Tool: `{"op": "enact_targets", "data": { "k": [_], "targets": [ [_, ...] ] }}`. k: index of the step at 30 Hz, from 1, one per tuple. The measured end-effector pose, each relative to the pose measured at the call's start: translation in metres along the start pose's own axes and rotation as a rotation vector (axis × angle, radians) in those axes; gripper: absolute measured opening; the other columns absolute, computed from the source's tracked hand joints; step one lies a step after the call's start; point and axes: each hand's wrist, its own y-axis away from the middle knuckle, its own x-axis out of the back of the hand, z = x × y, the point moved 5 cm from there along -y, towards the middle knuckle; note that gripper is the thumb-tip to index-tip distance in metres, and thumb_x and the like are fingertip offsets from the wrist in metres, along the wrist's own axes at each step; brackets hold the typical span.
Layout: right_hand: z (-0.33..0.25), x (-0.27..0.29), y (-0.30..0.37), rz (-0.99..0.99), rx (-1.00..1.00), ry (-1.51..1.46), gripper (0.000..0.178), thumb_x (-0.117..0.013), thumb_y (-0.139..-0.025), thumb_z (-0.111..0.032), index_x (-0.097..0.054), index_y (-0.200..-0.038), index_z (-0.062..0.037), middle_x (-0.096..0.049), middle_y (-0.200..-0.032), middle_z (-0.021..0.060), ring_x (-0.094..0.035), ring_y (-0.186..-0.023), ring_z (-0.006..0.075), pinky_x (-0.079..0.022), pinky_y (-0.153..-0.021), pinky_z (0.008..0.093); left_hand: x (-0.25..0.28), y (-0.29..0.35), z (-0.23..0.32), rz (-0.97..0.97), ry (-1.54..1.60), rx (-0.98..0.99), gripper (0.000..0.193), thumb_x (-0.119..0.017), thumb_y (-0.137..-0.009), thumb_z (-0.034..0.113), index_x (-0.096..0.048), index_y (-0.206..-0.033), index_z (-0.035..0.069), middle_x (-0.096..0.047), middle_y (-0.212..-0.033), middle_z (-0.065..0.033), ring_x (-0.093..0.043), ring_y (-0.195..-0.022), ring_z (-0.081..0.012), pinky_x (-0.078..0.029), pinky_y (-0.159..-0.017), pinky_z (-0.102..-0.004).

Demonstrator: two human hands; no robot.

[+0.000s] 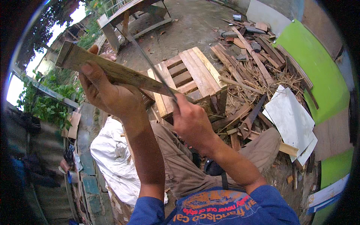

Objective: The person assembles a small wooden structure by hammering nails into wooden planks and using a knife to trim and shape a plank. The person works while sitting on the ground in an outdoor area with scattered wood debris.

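Wooden board and long narrow tool, held in two hands, outdoor wood-working yard

Item 1: wooden board point(127, 74), flat, weathered brown. Position: raised before the person, slanting down from upper left toward the right hand. Left hand point(110, 88) closed about it near its upper end, digits showing on either side.

Item 2: tool point(150, 63), long, narrow, dark; seen almost edge-on, exact kind cannot be told. Right hand point(193, 120) closed in a fist about its near end. The shaft crosses in front of the board's lower part and points up and away to the left; contact with the board cannot be told.

Item 3: slatted wooden stand point(200, 73), low, pale planks with gaps, on the ground beyond the hands.

Item 4: scrap-wood pile point(262, 52), mixed offcuts and sticks, right of the stand.

Item 5: handsaw point(247, 123), brown handle, lying among the scraps.

Item 6: white sheets point(290, 118), flat, overlapping, far right.

Item 7: green panel point(318, 67), large, behind the sheets.

Item 8: white cloth point(112, 157), crumpled, left of the brown trousers point(180, 168).

Item 9: bench point(123, 10), wooden, at the top.
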Motion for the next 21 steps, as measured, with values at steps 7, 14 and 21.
{"op": "enact_targets", "data": {
  "k": [7,14,21],
  "targets": [
    [0.214,-0.037,0.113,-0.218,-0.505,0.424,0.019,-0.048,-0.096,-0.015,-0.051,-0.108,-0.0011,-0.065,-0.077,0.0315,-0.065,-0.076,0.0514,-0.051,-0.069,0.062,-0.005,-0.002,-0.004,0.0,-0.048,-0.089,0.042,-0.055,-0.102,0.037,-0.062,-0.113,-0.003,-0.065,-0.087,-0.0065,-0.062,-0.077,-0.0094,-0.048,-0.066,-0.0206],
    [0.175,-0.012,0.09,-0.078,-0.423,0.237,0.02,-0.051,-0.099,-0.019,-0.054,-0.103,0.001,-0.064,-0.076,0.0298,-0.063,-0.073,0.0504,-0.048,-0.063,0.0567,-0.015,-0.003,-0.008,-0.122,0.156,-0.048,0.035,-0.051,-0.103,0.027,-0.058,-0.115,-0.005,-0.062,-0.091,-0.0115,-0.061,-0.079,-0.0173,-0.053,-0.073,-0.0273],
    [-0.011,0.042,0.007,0.2,0.019,-0.062,0.016,-0.054,-0.099,-0.014,-0.056,-0.104,0.0008,-0.059,-0.067,0.0232,-0.063,-0.064,0.044,-0.048,-0.056,0.0469,-0.007,-0.004,-0.012,-0.131,0.113,-0.058,0.053,-0.048,-0.104,0.044,-0.057,-0.111,-0.008,-0.063,-0.079,-0.0114,-0.06,-0.074,-0.014,-0.045,-0.069,-0.0219]
  ]
}}
